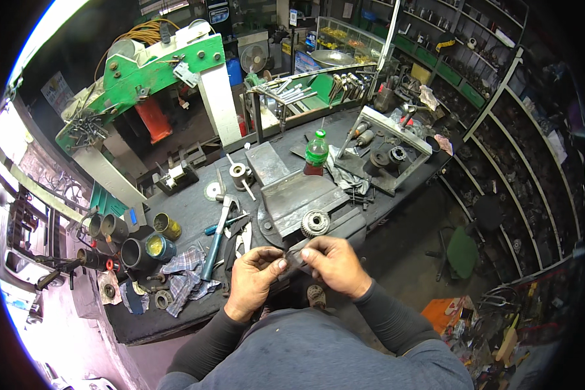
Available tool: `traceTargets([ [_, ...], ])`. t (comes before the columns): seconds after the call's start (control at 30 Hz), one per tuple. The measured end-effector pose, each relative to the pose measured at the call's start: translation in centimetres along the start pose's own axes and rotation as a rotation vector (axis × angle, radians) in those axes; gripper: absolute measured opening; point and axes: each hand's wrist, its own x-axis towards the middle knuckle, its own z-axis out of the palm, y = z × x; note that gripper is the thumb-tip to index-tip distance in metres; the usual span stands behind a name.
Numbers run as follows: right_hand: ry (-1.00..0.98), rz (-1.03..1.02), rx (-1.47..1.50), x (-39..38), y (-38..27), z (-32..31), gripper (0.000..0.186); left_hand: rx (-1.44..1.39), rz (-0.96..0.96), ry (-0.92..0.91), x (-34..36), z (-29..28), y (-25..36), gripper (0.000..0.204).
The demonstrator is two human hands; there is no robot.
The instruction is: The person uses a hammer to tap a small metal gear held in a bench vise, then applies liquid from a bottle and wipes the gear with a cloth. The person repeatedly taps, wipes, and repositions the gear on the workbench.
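Just in front of my body, a small dark piece (295,259) is pinched between both hands; its kind I cannot make out. My left hand (255,281) has thumb and fingertips closed at its left side. From the other side, the thumb and bent fingers of my right hand (339,266) grip it. Right beyond the hands, a toothed metal gear (315,223) rests on the large bench vise (305,195). To the left of the vise lies a hammer (214,247) with a blue-green handle, beside pliers (244,239).
The dark workbench (195,211) carries a green-capped bottle (316,153), a checked rag (190,286), tins (161,247) and a metal frame (396,149). A green press (162,68) rises at the far left. Shelves of parts (520,143) and a green-seated chair (463,252) stand right.
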Motion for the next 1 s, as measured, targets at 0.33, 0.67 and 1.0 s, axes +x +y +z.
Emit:
traceTargets([
  [0.33, 0.078, -0.235, -0.514, 7.5, 0.4, -7.6, 0.032, 0.605, 0.390, 0.219, 6.6, 6.5, -0.9, 0.039],
  [0.67, -0.101, -0.150, -0.530, 8.5, -0.6, -8.6, 0.032, 0.620, 0.352, 0.273, 8.1, 7.2, -2.7, 0.044],
  [1.0, -0.449, 0.372, -0.257, 12.0, -2.8, -11.0, 0.025, 0.718, 0.149, -0.048, 11.1, 4.9, 0.7, 0.074],
])
